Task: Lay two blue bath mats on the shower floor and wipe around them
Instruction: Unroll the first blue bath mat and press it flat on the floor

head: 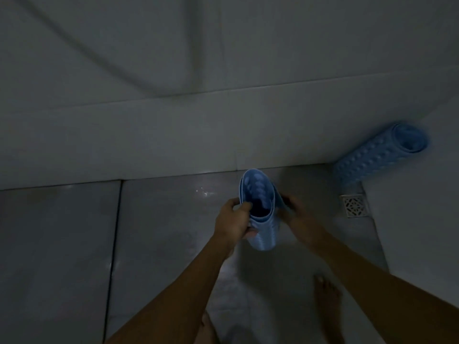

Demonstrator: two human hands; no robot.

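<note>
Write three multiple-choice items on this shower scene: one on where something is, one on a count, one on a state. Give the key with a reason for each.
1. Where is the drain?
A. On the floor near the right corner, below the leaning mat
B. Under the left hand
C. On the wall at top left

2. How many blue mats show?
A. One
B. Two
C. Four

3. What state is the held mat in?
A. Spread flat on the floor
B. Rolled, held in both hands
C. Hung on the wall

Key:
1 A, the square grate sits on the floor just below the rolled mat in the corner.
2 B, one is in the hands, the other leans in the right corner.
3 B, the left hand and right hand grip the roll from either side, its open end facing up.
</note>
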